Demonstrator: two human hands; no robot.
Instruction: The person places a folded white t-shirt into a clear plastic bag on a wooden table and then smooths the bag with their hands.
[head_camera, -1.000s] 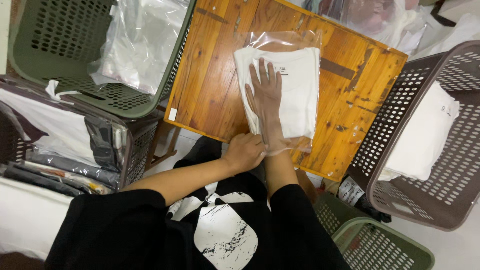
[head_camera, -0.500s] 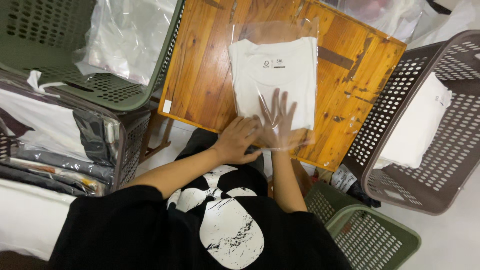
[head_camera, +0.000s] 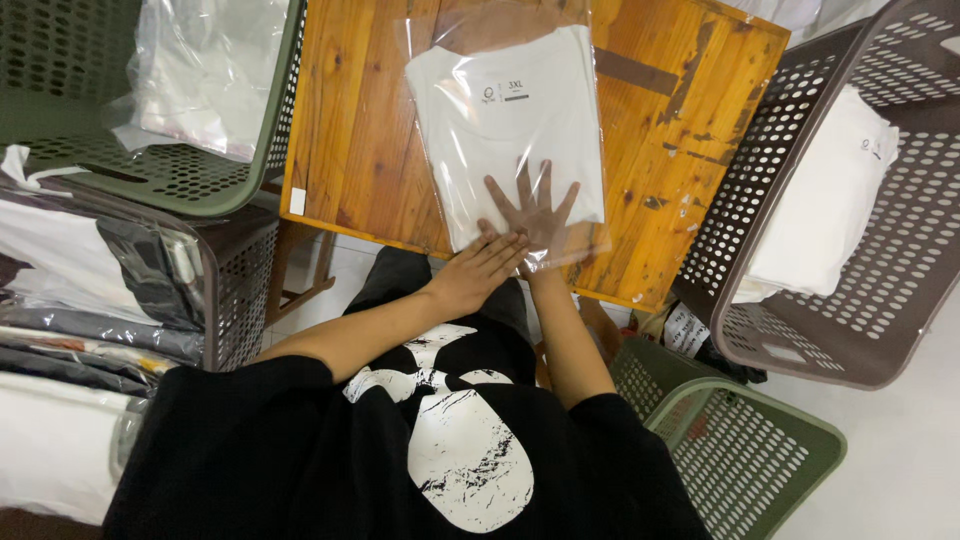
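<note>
With my right hand (head_camera: 535, 212) spread flat on the bagged shirt (head_camera: 510, 130) mid-frame, gripping nothing, I press evenly while my left hand (head_camera: 480, 268), fingers straight, pins the bag's near edge.

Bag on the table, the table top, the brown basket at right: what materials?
Bag: thin clear plastic film, glossy, by its glare and wrinkles; folded white garment inside looks like knit fabric. Table top: orange varnished wood planks, visible grain, worn dark patches. Brown basket: probably moulded plastic, matte, perforated walls.

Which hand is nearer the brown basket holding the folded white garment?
Right. The right hand lies flat on the bagged white shirt, toward the brown basket; the left hand sits farther away, at the bag's near edge.
</note>
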